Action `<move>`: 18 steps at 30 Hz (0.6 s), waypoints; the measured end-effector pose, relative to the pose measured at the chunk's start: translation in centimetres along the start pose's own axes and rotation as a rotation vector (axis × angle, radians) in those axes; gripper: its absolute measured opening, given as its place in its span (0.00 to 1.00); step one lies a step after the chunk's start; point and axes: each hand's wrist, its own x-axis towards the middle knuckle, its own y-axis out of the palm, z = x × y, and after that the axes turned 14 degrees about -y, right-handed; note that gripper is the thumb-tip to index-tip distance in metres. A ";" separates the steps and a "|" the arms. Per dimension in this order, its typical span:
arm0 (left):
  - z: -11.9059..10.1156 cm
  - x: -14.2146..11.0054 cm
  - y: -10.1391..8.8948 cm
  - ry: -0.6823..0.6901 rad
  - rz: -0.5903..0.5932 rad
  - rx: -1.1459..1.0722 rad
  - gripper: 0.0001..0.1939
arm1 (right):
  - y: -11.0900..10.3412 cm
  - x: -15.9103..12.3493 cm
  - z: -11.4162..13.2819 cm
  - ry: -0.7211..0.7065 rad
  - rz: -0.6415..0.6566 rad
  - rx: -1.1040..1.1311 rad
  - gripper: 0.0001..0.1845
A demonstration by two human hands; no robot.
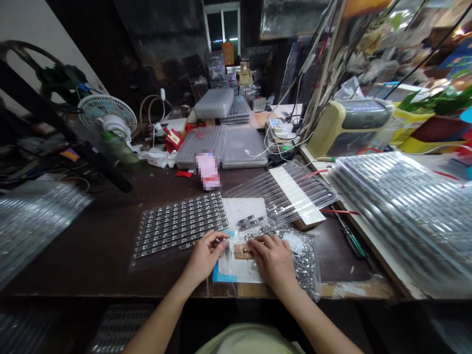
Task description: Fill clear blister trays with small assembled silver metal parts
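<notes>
At the near edge of a dark, crowded workbench (92,246), seen from above: two bare hands close together over a white sheet (241,268). Left hand (204,255) with fingertips pinched shut on a small metal part (220,241), just at the lower right corner of a filled tray (180,223) of many such parts in rows. Right hand (275,258) palm down, fingers curled and pressing on a small brown block (243,251) lying between the two hands; whether anything is gripped beneath the palm cannot be told. Under and beside the right hand, a clear bag (302,258) heaped with loose silvery parts. Just beyond the hands, a few finished pieces (250,221) side by side on the sheet. Farther right, an empty ribbed clear tray (287,191) on a pale board, and a tall stack of trays (401,206) along the bench's right side. Left rear, a small white fan (108,115); behind, more covered trays (224,142) and trailing white cables (283,137).

Likely hazards, as a judgement: the tiny part slipping from the pinch and vanishing among the loose ones or off the near edge; the bag, partly overhanging the bench front, spilling under a nudge from the right wrist; a careless left elbow disturbing the neat rows in the filled tray.
</notes>
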 end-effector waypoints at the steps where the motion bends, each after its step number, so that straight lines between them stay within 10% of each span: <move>1: 0.1 -0.2 0.3 0.004 -0.024 0.027 0.10 | -0.3 -0.2 -0.3 0.004 0.010 -0.054 0.09; 10: -0.6 -0.2 2.9 0.155 -0.125 0.165 0.06 | -0.8 -1.3 -1.2 -0.029 0.108 -0.214 0.03; 18: -0.2 -0.5 4.1 0.219 -0.150 0.182 0.06 | -0.6 -0.7 -2.0 0.009 -0.097 0.101 0.07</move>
